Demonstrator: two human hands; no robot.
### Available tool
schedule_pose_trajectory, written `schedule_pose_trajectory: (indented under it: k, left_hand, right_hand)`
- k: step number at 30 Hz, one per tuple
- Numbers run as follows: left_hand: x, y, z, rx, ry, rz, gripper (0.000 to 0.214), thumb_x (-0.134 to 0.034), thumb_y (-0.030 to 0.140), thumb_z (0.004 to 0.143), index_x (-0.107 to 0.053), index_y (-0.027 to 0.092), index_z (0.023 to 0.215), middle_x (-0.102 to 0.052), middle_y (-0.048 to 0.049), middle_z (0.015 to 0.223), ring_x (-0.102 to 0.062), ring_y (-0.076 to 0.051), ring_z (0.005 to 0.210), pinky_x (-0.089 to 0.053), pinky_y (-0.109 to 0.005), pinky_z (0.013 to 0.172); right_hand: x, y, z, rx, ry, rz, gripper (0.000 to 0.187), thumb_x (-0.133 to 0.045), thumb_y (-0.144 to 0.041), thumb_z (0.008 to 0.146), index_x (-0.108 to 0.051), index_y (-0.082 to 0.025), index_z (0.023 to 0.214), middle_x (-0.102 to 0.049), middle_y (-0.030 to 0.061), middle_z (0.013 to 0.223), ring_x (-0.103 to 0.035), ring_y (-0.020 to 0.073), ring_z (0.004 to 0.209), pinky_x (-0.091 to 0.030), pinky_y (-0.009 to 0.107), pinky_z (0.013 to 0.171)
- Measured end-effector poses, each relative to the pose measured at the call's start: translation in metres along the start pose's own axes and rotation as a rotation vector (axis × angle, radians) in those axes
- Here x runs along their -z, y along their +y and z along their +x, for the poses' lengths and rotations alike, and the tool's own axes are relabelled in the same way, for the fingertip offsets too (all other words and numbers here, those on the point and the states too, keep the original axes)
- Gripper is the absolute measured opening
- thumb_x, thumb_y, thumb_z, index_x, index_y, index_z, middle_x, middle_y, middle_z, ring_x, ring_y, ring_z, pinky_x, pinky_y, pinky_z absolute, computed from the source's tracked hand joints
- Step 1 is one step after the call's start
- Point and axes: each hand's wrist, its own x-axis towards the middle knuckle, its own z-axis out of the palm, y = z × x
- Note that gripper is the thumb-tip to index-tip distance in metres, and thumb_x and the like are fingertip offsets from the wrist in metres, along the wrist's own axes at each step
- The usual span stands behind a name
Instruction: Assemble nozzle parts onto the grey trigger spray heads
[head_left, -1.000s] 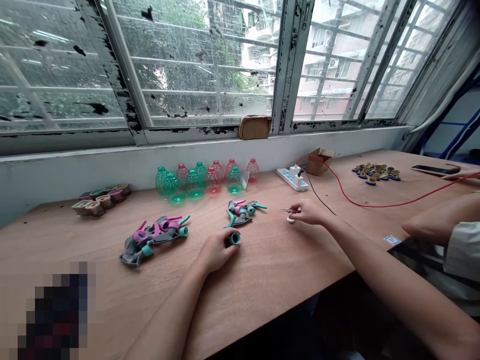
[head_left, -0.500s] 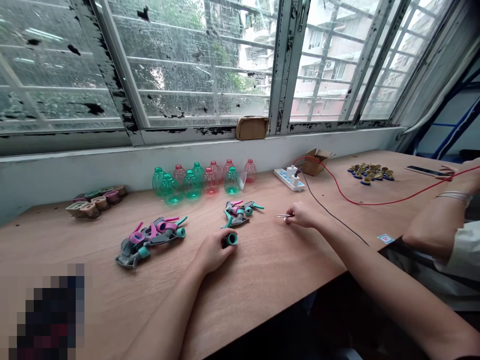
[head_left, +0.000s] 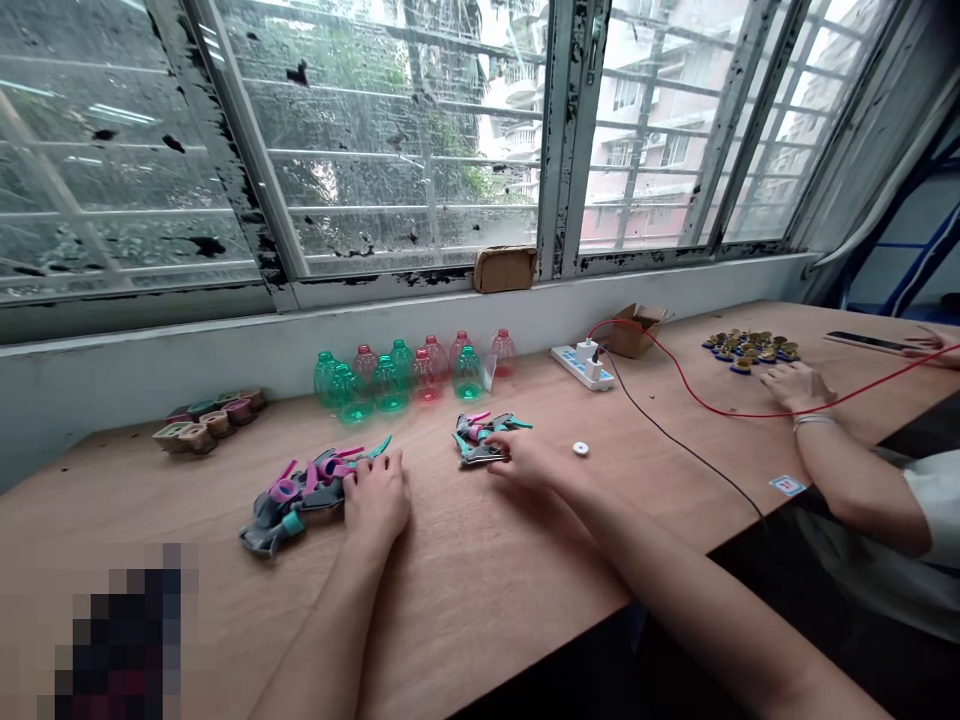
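Note:
My left hand reaches over the right end of the left pile of spray trigger heads, grey with pink and teal parts. Its fingers are curled on a trigger head there and hide most of it; a teal lever shows past the fingertips. My right hand is closed on thin metal tweezers, whose tips point left. They lie in front of a smaller group of trigger heads. To the right of that hand, a small white disc lies flat on the table.
Green bottles and red bottles stand along the wall. A power strip with red cable lies right of them, near an open carton. A co-worker's hand rests beside gold-and-blue parts.
My left hand has left the trigger head by the right group and moved left to the left pile. My right hand moved left with the tweezers. The white disc now shows. A co-worker's hand came near the gold-and-blue parts.

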Motion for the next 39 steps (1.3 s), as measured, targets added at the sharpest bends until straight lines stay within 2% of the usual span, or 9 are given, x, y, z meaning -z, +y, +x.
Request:
schedule_pose_trajectory:
  k: [6, 10, 13, 18, 23, 26, 32, 36, 39]
  left_hand:
    - [-0.002, 0.013, 0.0, -0.071, 0.1, -0.118, 0.049, -0.047, 0.017, 0.078, -0.053, 0.019, 0.126, -0.052, -0.0123, 0.131, -0.042, -0.033, 0.116, -0.035, -0.048, 0.094]
    - [-0.005, 0.021, -0.004, -0.239, 0.095, -0.29, 0.045, -0.051, 0.017, 0.078, -0.056, 0.022, 0.122, -0.055, -0.0097, 0.124, -0.045, -0.03, 0.115, -0.038, -0.044, 0.095]
    - [-0.008, 0.027, -0.008, -0.335, 0.057, -0.428, 0.042, -0.054, 0.017, 0.078, -0.058, 0.023, 0.119, -0.055, -0.0082, 0.121, -0.048, -0.027, 0.111, -0.04, -0.042, 0.096]
    - [-0.01, 0.036, -0.014, -0.386, -0.008, -0.675, 0.038, -0.054, 0.019, 0.08, -0.058, 0.024, 0.118, -0.057, -0.0063, 0.118, -0.052, -0.022, 0.111, -0.042, -0.035, 0.097]
    - [-0.003, 0.039, -0.018, -0.38, -0.051, -0.817, 0.036, -0.057, 0.028, 0.082, -0.058, 0.025, 0.117, -0.061, -0.0047, 0.114, -0.058, -0.021, 0.104, -0.046, -0.031, 0.09]
    - [-0.002, 0.039, -0.018, -0.348, -0.076, -0.82, 0.039, -0.063, 0.034, 0.078, -0.059, 0.025, 0.116, -0.063, -0.0044, 0.111, -0.062, -0.021, 0.097, -0.048, -0.029, 0.083]
    - [-0.009, 0.035, -0.015, -0.302, -0.087, -0.756, 0.029, -0.058, 0.028, 0.08, -0.064, 0.028, 0.108, -0.07, -0.002, 0.101, -0.064, -0.021, 0.093, -0.047, -0.027, 0.076]
    - [-0.011, 0.034, -0.014, -0.251, -0.093, -0.821, 0.029, -0.055, 0.025, 0.081, -0.06, 0.026, 0.11, -0.07, -0.002, 0.098, -0.065, -0.019, 0.087, -0.046, -0.026, 0.074]
    - [-0.01, 0.035, -0.014, -0.212, -0.098, -0.88, 0.03, -0.053, 0.025, 0.081, -0.058, 0.024, 0.111, -0.07, -0.0014, 0.093, -0.064, -0.018, 0.081, -0.047, -0.025, 0.071]
  right_hand:
    - [-0.016, -0.015, 0.019, -0.254, 0.065, -0.097, 0.059, -0.058, -0.056, 0.078, -0.049, -0.028, 0.13, -0.068, 0.008, 0.102, -0.062, 0.0254, 0.091, -0.042, 0.03, 0.07]
    - [-0.026, -0.013, 0.019, -0.283, 0.109, -0.116, 0.054, -0.055, -0.055, 0.081, -0.051, -0.026, 0.126, -0.068, 0.0094, 0.102, -0.062, 0.0256, 0.093, -0.042, 0.03, 0.073]
    - [-0.031, -0.007, 0.014, -0.278, 0.165, -0.087, 0.047, -0.057, -0.054, 0.079, -0.057, -0.024, 0.115, -0.069, 0.0086, 0.095, -0.062, 0.024, 0.086, -0.041, 0.029, 0.069]
    - [-0.033, 0.005, 0.004, -0.109, 0.222, 0.12, 0.029, -0.059, -0.047, 0.079, -0.063, -0.019, 0.083, -0.064, 0.0015, 0.069, -0.056, 0.0153, 0.064, -0.036, 0.023, 0.057]
    - [-0.04, -0.002, 0.0, 0.103, 0.196, 0.403, 0.024, -0.064, -0.04, 0.077, -0.061, -0.016, 0.074, -0.056, -0.0024, 0.059, -0.046, 0.0103, 0.054, -0.033, 0.021, 0.051]
    - [-0.047, -0.011, -0.001, 0.158, 0.168, 0.498, 0.022, -0.065, -0.036, 0.077, -0.062, -0.015, 0.072, -0.056, -0.002, 0.06, -0.045, 0.0098, 0.055, -0.034, 0.02, 0.051]
    - [-0.051, -0.018, -0.006, 0.324, -0.038, 0.639, 0.019, -0.063, -0.032, 0.08, -0.066, -0.014, 0.076, -0.058, -0.0009, 0.063, -0.047, 0.0095, 0.056, -0.036, 0.02, 0.053]
    - [-0.048, -0.015, -0.007, 0.309, 0.013, 0.642, 0.026, -0.063, -0.037, 0.08, -0.068, -0.015, 0.091, -0.055, -0.0019, 0.063, -0.044, 0.0094, 0.056, -0.035, 0.02, 0.053]
    - [-0.044, -0.013, -0.005, 0.272, 0.1, 0.6, 0.027, -0.055, -0.039, 0.086, -0.067, -0.015, 0.087, -0.056, -0.0009, 0.068, -0.046, 0.0104, 0.061, -0.037, 0.021, 0.058]
